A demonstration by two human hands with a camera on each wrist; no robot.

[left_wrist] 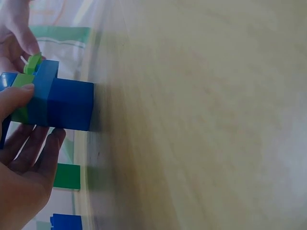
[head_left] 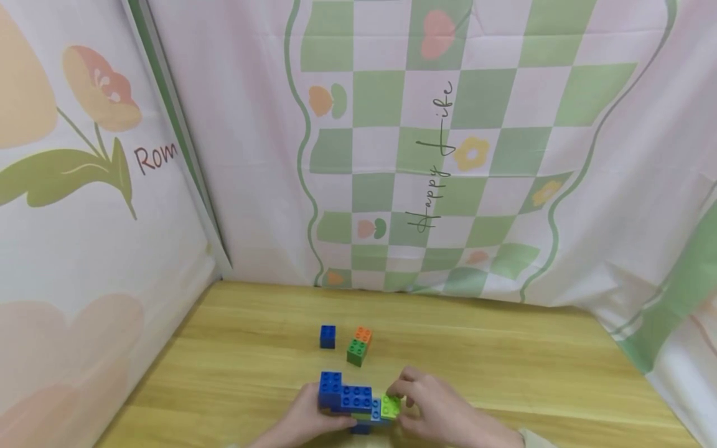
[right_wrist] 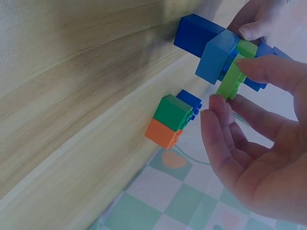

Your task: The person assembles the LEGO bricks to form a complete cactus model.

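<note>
My left hand (head_left: 305, 415) grips a joined build of toy building blocks (head_left: 356, 398) from its left side. The build has dark blue blocks, a lighter blue block (right_wrist: 216, 56) and a lime green layer (left_wrist: 20, 81). At its right end, my right hand (head_left: 434, 404) pinches a thin lime green block (head_left: 390, 406) between thumb and fingers. In the right wrist view that block (right_wrist: 231, 79) lies against the studded side of the lighter blue block. Whether it is fully pressed on cannot be told.
Beyond the hands on the wooden table (head_left: 504, 361) stand a blue block (head_left: 327, 336), a green block (head_left: 356, 352) and an orange block (head_left: 363, 335). The green and orange ones touch. Printed cloth (head_left: 252, 155) hangs behind the table, and a printed panel (head_left: 112, 261) borders its left.
</note>
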